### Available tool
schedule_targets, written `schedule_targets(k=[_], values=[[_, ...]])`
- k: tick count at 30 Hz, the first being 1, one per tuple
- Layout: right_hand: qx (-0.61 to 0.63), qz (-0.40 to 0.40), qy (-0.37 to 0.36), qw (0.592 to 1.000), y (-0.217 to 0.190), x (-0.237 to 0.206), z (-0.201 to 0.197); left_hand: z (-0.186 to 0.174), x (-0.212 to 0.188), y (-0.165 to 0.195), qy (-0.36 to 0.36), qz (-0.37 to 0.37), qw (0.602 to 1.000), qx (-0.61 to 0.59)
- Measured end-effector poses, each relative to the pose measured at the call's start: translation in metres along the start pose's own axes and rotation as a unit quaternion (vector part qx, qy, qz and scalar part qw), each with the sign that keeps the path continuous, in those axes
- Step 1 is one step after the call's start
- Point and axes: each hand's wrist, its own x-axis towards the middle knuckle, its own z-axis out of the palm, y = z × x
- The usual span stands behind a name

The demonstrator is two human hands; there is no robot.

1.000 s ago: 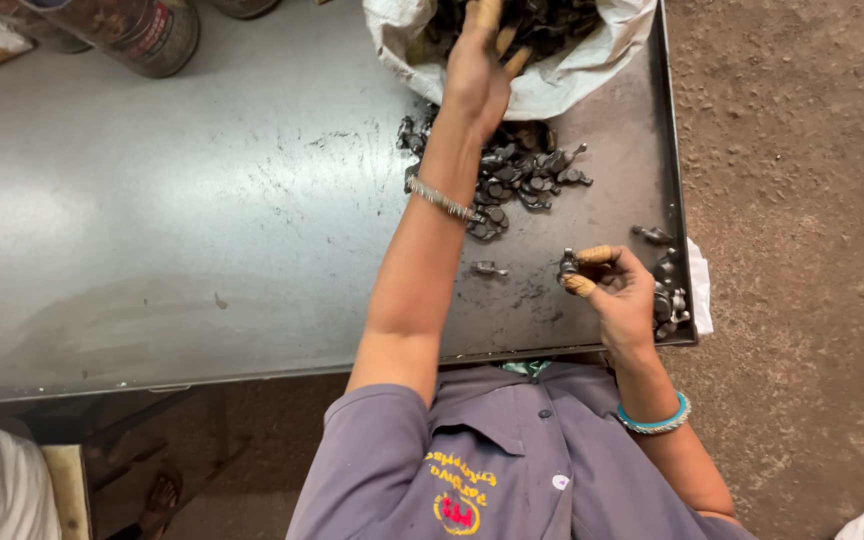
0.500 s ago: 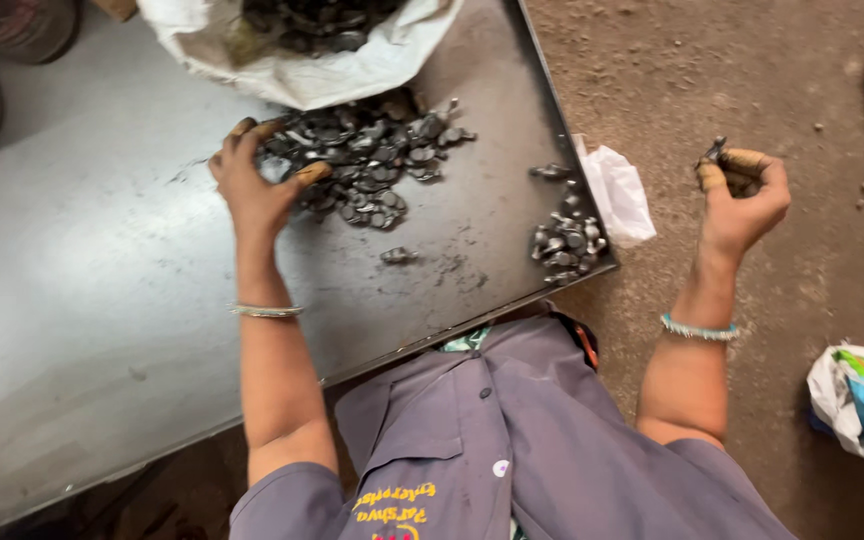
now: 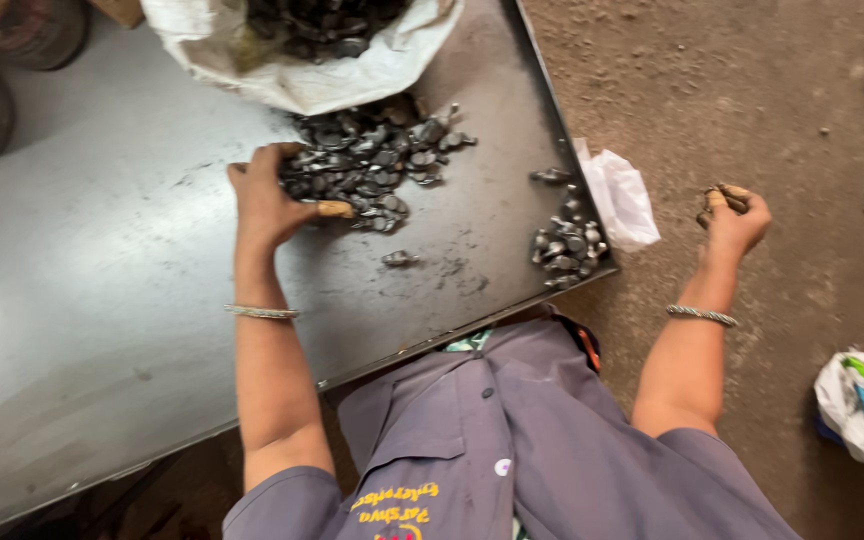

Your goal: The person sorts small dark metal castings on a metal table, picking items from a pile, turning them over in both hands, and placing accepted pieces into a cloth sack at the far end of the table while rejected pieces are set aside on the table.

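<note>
1. Fingers of the left hand (image 3: 270, 200) now curl over the near edge of the big pile of dark metal pieces (image 3: 372, 165) on the steel table (image 3: 102, 300), much as half a second ago.
2. Small pile (image 3: 567, 243) lies unchanged near the table's right edge.
3. Right hand (image 3: 735, 222) has risen slightly over the dirt floor (image 3: 752, 100), closed on a few pieces; their number is hidden.
4. White sack (image 3: 302, 70) is cut off above.
</note>
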Motion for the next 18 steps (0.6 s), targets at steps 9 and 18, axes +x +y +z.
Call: schedule_targets(k=[9, 18], values=[[0.087, -0.192, -0.264, 0.941, -0.046, -0.055, 0.056, 0.013, -0.041, 0.000, 0.003, -0.047, 0.998, -0.039], [-0.141, -0.518, -0.477, 0.695, -0.077, -0.243, 0.136, 0.057, -0.098, 0.020, 0.069, -0.137, 0.988, -0.029]])
